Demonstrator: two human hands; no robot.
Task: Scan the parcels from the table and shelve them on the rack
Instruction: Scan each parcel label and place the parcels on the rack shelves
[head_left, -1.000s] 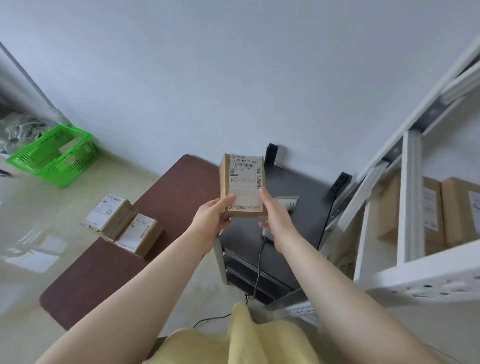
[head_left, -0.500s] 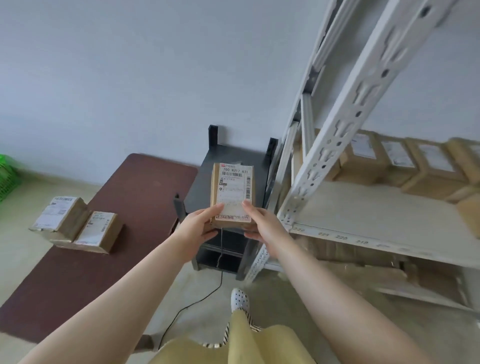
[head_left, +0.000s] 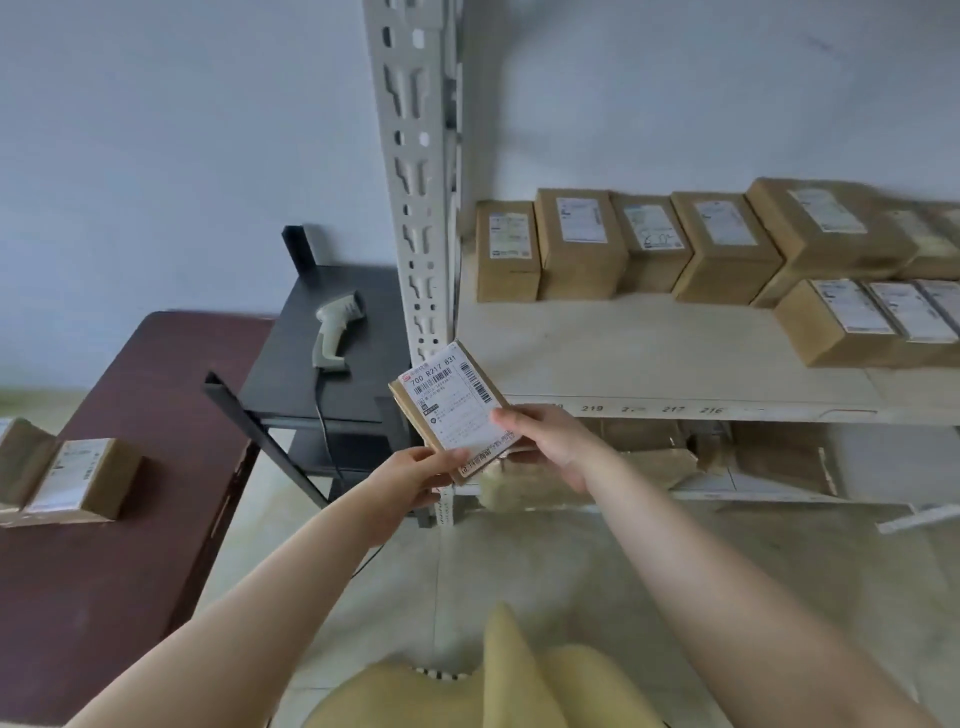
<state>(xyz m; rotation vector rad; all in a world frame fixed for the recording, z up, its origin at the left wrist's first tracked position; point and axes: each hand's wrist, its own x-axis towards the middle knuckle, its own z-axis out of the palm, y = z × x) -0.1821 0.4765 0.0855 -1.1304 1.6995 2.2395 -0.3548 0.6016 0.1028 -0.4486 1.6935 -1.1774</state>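
I hold a small cardboard parcel (head_left: 453, 402) with a white barcode label between both hands, in front of the white rack (head_left: 675, 358), tilted to the right. My left hand (head_left: 410, 480) grips its lower left corner. My right hand (head_left: 545, 436) holds its right edge with the thumb on the label. Two more parcels (head_left: 78, 475) lie on the brown table (head_left: 130, 545) at the left. A grey handheld scanner (head_left: 335, 330) lies on the black stand (head_left: 332, 364).
Several labelled parcels (head_left: 649, 244) line the back and right of the rack's shelf, whose front left part is bare. A slotted white upright (head_left: 415, 208) stands just behind the held parcel. Brown packages fill the lower shelf (head_left: 727, 457). The scanner's cable hangs down.
My view has swung right toward the rack. The parcel has moved right and tilted, now in front of the shelf edge; both hands still hold it.
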